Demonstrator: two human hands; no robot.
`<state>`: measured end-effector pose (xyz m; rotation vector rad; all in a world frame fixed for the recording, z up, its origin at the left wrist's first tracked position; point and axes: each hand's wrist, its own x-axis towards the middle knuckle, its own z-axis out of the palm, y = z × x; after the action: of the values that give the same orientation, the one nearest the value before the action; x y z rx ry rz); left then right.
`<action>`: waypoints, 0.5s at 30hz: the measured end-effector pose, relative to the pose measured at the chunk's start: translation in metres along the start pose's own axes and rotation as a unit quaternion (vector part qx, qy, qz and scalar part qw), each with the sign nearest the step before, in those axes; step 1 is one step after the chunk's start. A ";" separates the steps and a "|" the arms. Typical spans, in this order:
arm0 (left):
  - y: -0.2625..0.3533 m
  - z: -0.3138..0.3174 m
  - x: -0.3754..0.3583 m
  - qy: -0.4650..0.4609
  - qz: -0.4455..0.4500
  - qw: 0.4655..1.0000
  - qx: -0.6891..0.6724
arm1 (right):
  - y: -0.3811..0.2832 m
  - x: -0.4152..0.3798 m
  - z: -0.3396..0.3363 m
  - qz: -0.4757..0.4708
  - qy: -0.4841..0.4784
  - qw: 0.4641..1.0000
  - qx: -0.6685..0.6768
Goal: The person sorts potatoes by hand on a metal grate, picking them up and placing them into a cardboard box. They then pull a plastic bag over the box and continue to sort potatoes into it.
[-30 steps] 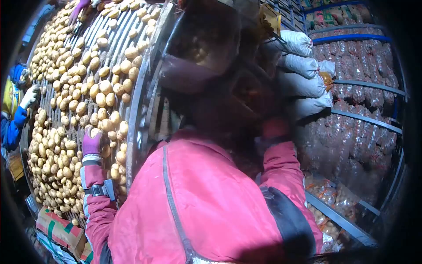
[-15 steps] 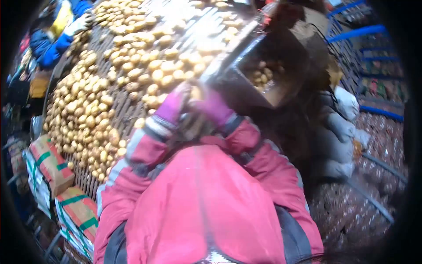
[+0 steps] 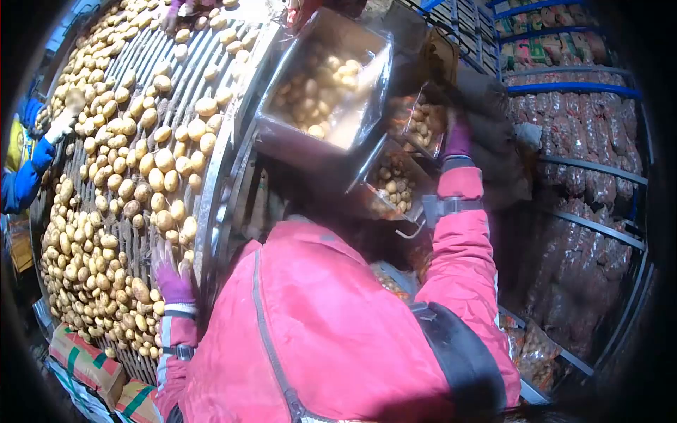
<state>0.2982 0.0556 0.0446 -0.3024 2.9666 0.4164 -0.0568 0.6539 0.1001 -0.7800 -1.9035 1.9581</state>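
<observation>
In a purple glove, my left hand (image 3: 171, 276) rests at the near edge of the slatted table, fingers stretched out beside loose potatoes (image 3: 166, 220). It holds nothing. My right hand (image 3: 458, 137), also gloved, reaches out to the right at the side of a small container of potatoes (image 3: 422, 127). Its fingers are dark and blurred, so their grip does not show. Just nearer to me is another small container of potatoes (image 3: 395, 185). Beyond them stands a plastic-lined box (image 3: 384, 77) with potatoes inside.
A metal rail (image 3: 218, 176) edges the slatted table. Across it, a blue-sleeved person's gloved hand (image 3: 62, 127) is among potatoes; another purple-gloved hand (image 3: 171, 15) shows at the top. Cartons (image 3: 88, 359) stand lower left. Racks with filled bags (image 3: 575, 116) line the right.
My view has turned to the right. My hands were together over the table, blurred around a potato; now they are far apart, the left on the table edge, the right at the containers.
</observation>
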 end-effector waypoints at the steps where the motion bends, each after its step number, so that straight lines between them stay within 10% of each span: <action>1: -0.002 0.005 0.019 0.030 0.015 0.999 0.009 | -0.006 0.003 -0.004 -0.011 -0.009 1.000 -0.009; 8: -0.045 -0.001 0.134 0.133 0.038 0.990 -0.024 | 0.082 -0.061 0.100 -0.222 -0.381 0.876 -0.197; 9: -0.055 -0.001 0.139 0.164 -0.005 0.986 0.013 | 0.068 -0.102 0.130 -0.140 -0.435 0.880 -0.130; 12: -0.093 -0.024 0.106 0.190 -0.084 0.971 -0.114 | 0.081 -0.163 0.183 -0.342 -0.549 0.702 -0.298; 15: -0.096 -0.065 0.030 0.149 -0.202 0.949 -0.190 | 0.061 -0.230 0.216 -0.381 -0.622 0.633 -0.259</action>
<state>0.2828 -0.0587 0.0774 -1.0800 2.9609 0.9562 0.0156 0.3420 0.0743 1.5944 -2.7157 1.2741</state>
